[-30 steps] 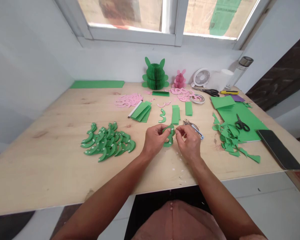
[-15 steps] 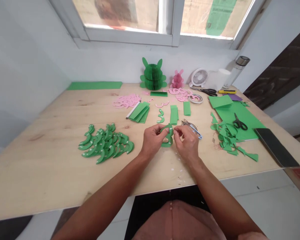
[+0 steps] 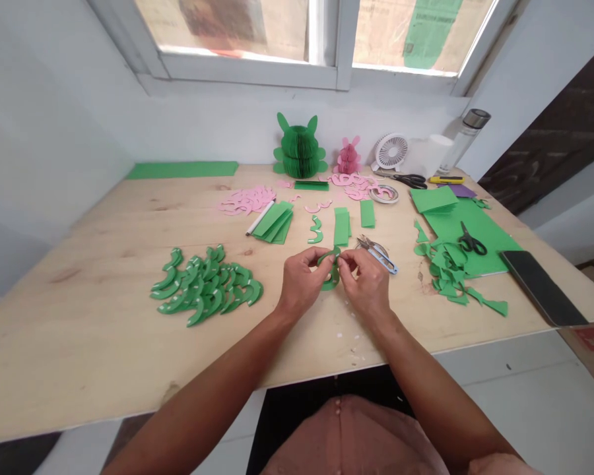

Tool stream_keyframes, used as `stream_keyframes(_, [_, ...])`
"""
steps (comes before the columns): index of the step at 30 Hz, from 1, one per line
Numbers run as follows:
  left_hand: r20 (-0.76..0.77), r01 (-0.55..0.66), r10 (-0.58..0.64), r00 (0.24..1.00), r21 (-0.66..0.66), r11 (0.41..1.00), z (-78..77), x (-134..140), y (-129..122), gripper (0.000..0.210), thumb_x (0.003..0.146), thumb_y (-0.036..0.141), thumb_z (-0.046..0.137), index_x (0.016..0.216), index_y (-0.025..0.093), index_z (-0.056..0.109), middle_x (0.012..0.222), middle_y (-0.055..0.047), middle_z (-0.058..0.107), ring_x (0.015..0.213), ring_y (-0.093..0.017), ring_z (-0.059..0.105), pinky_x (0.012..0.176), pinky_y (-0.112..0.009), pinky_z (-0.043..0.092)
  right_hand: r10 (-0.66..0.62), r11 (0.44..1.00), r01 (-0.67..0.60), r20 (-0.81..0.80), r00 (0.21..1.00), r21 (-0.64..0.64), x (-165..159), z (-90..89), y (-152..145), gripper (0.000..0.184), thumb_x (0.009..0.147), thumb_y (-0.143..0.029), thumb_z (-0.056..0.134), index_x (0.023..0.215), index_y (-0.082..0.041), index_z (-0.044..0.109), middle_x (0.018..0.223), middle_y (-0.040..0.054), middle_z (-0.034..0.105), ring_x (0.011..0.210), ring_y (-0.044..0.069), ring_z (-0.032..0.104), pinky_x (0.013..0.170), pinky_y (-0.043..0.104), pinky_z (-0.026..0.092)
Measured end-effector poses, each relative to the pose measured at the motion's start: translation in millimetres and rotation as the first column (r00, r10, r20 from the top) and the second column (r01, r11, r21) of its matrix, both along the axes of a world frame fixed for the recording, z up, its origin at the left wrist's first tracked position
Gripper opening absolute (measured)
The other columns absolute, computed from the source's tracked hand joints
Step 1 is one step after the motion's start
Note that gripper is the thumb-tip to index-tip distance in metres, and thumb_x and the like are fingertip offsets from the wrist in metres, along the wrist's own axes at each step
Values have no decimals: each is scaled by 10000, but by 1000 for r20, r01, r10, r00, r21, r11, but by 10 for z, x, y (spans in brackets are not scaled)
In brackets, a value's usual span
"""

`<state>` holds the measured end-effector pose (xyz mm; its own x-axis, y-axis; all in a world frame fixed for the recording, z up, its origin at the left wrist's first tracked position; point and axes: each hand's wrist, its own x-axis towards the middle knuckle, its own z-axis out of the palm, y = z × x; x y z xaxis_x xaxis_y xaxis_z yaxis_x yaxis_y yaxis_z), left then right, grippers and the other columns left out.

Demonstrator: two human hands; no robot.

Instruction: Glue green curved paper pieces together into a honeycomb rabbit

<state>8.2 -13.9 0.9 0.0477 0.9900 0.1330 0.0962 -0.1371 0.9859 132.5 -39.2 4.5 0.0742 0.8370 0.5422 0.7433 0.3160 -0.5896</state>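
Note:
A curvy green paper cutout (image 3: pixel 330 284) is held between my two hands above the table. My left hand (image 3: pixel 301 280) pinches its upper left side between thumb and fingers. At the upper right edge, the fingertips of my right hand (image 3: pixel 365 278) are pressed together on the same cutout; whether a small strip is also between them cannot be made out. Another green wavy cutout (image 3: pixel 315 229) with white tape bits lies just beyond. To the left is a heap of green curved cutouts (image 3: pixel 202 284), many with white tape bits. Light-blue-handled snips (image 3: pixel 379 254) lie beside my right hand.
Green paper scraps (image 3: pixel 445 270), black scissors (image 3: pixel 471 241) and a phone (image 3: pixel 543 287) lie at right. Folded green papers (image 3: pixel 274 223), pink cutouts (image 3: pixel 247 199) and a tape roll (image 3: pixel 384 193) lie farther back. Green (image 3: pixel 299 152) and pink (image 3: pixel 348 157) honeycomb paper figures stand by the wall.
My right fingertips have moved slightly left, closer in against the top of the green cutout. The cutout's upper part now looks more turned or folded. The whole view has shifted slightly.

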Motion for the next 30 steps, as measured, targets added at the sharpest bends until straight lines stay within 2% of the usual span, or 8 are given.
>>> stream_keyframes(5, [-64, -4, 8, 998, 67, 998, 15, 9, -30, 164, 701, 292, 621, 758, 173, 718, 720, -12, 692, 670, -146, 604, 651, -248, 528, -29, 999, 28, -25, 999, -25, -5, 12, 0, 109, 809, -219, 504, 747, -196, 590, 710, 23, 638, 585, 136, 546, 596, 260, 407])
stream_keyframes(10, [-108, -7, 17, 994, 98, 995, 29, 19, -37, 151, 699, 274, 620, 746, 176, 725, 720, -19, 706, 669, -153, 608, 654, -249, 518, -49, 998, 47, -58, 997, -39, -9, 12, 4, 95, 785, -210, 513, 723, -197, 585, 700, 15, 636, 576, 133, 545, 588, 258, 408])
stream_keyframes(20, [-36, 4, -3, 999, 31, 1000, 18, 23, -31, 167, 690, 294, 632, 761, 174, 723, 716, -14, 699, 657, -146, 605, 633, -245, 519, -39, 997, 31, -113, 993, -72, 7, 10, 18, 116, 775, -209, 499, 710, -204, 594, 691, 13, 639, 550, 133, 523, 560, 259, 406])
stream_keyframes(30, [-67, 21, -17, 998, 61, 998, -1, 19, -26, 159, 705, 291, 622, 751, 172, 716, 713, -12, 692, 665, -142, 600, 654, -251, 528, -34, 996, 22, -139, 990, -89, 2, 3, 18, 104, 772, -221, 512, 707, -203, 590, 680, 9, 625, 553, 132, 519, 557, 258, 407])
